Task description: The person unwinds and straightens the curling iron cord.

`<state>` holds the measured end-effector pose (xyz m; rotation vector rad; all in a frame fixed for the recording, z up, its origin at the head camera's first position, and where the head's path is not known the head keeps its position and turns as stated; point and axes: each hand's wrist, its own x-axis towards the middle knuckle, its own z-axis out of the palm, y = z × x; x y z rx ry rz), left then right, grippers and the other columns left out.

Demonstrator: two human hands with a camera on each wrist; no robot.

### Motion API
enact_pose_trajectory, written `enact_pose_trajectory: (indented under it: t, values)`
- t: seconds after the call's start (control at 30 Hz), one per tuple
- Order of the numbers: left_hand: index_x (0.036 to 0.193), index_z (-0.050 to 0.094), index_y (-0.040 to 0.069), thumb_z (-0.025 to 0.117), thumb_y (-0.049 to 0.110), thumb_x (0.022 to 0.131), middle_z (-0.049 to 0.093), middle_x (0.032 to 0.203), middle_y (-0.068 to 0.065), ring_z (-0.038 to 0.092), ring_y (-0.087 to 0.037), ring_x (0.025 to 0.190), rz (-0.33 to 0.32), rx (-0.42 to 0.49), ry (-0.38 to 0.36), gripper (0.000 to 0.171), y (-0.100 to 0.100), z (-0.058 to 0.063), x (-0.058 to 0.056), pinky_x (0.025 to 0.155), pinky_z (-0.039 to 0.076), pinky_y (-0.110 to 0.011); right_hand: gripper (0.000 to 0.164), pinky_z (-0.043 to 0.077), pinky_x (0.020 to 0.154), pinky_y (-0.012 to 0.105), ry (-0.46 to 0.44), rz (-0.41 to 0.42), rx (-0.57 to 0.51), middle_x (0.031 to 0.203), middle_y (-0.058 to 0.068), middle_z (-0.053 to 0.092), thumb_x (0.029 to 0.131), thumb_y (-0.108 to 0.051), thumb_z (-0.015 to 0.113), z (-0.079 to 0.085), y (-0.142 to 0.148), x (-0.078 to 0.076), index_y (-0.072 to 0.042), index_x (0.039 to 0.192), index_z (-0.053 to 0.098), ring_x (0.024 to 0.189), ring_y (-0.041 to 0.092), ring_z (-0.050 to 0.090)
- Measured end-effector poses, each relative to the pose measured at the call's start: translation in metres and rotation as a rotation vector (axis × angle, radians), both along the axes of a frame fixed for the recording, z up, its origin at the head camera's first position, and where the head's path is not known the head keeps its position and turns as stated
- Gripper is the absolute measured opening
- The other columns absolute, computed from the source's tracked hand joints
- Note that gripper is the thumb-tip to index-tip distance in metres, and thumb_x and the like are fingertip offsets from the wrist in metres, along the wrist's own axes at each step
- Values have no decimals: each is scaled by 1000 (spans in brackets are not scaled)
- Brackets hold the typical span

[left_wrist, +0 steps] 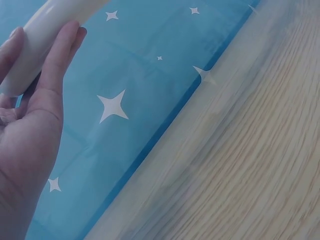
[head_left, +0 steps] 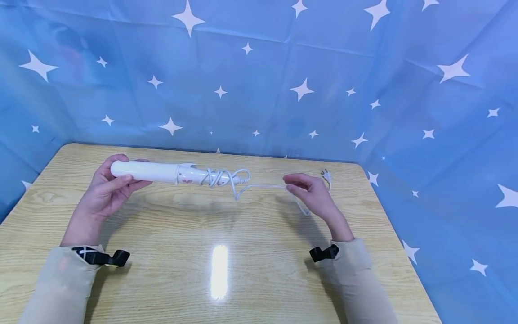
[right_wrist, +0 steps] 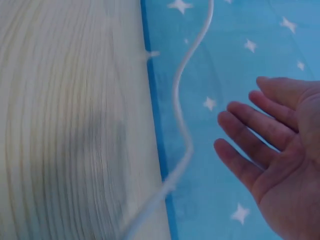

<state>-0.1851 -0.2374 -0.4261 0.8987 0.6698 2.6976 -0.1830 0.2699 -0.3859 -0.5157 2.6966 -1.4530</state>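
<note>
Head view: left grip [head_left: 106,191] holds white wand [head_left: 151,172]; reddish mark [head_left: 187,181] illegible.

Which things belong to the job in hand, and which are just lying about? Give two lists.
Likely the job:
- white cylindrical appliance, held in left fingers
- thin white cord
- white two-pin plug

Just about:
- pale wood-grain table
- blue star-patterned backdrop
- black wrist-worn devices

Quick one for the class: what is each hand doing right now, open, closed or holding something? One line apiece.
Left hand: closed, holding the white wand.
Right hand: open, holding nothing, near the white cord.
</note>
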Motion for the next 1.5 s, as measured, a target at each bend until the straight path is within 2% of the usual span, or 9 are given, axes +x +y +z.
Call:
enact_pose_trajectory:
  t: [0.27, 0.3, 0.37, 0.5, 0.53, 0.6, 0.87, 1.13, 1.5]
  values:
    - [123, 55, -9, 33, -27, 98, 57, 134, -35, 58, -46, 126, 19, -11, 11, 39, 2, 1, 0, 103, 48, -58, 45, 47, 108, 54, 87, 165, 29, 142, 13, 62, 99, -12, 70, -13, -49, -2, -4, 142, 59, 131, 34, 56]
    - [124, 56, -9, 33, -27, 98, 57, 133, -35, 59, -46, 126, 23, -12, 12, 39, 3, 1, 0, 102, 49, -58, 48, 50, 104, 54, 97, 181, 46, 143, 13, 60, 98, -12, 71, -15, -54, -2, -4, 144, 57, 118, 33, 64]
    - [124, 56, -9, 34, -27, 98, 58, 133, -35, 59, -46, 125, 31, -16, 12, 38, 4, 1, 0, 102, 50, -57, 50, 50, 104, 55, 109, 200, 62, 145, 13, 59, 98, -10, 72, -17, -61, -1, -4, 145, 56, 120, 35, 63]
    - [123, 55, -9, 34, -27, 97, 58, 133, -36, 59, -47, 125, 19, -3, 6, 38, 4, 1, -1, 102, 48, -58, 44, 49, 106, 53, 108, 230, 62, 138, 13, 64, 97, -8, 72, -19, -70, 3, -1, 139, 61, 117, 32, 65]
    - [123, 55, -9, 33, -27, 97, 58, 133, -36, 59, -47, 125, 15, 0, 3, 38, 4, 1, -1, 103, 47, -59, 40, 48, 109, 54, 96, 233, 56, 135, 12, 66, 97, -9, 71, -19, -71, 4, -1, 136, 63, 129, 32, 58]
    - [123, 54, -10, 32, -28, 97, 58, 133, -36, 59, -48, 124, 7, 9, -1, 38, 3, 1, -2, 103, 46, -60, 35, 52, 103, 52, 67, 247, 56, 127, 9, 71, 98, -11, 71, -18, -71, 7, -2, 131, 67, 121, 28, 63]
    - [123, 55, -10, 32, -27, 97, 58, 134, -35, 57, -47, 127, 18, -12, 11, 39, -2, 0, 0, 103, 46, -59, 17, 61, 81, 45, 14, 269, 75, 100, 2, 77, 96, -10, 73, -12, -64, 15, -6, 113, 78, 92, 16, 71]
    - [124, 55, -11, 32, -28, 97, 56, 135, -35, 58, -48, 126, 25, 4, 13, 39, -5, -5, 2, 104, 46, -59, 18, 63, 77, 34, 54, 193, 92, 104, 6, 77, 96, -8, 72, -3, -33, 12, -4, 114, 77, 92, 18, 73]
    - [124, 56, -11, 35, -28, 97, 56, 135, -35, 57, -46, 127, 60, -37, 37, 38, -7, -6, 4, 102, 49, -58, 16, 63, 79, 43, 100, 138, 139, 103, 6, 78, 95, -8, 74, 3, 0, 15, -6, 110, 79, 97, 23, 73]
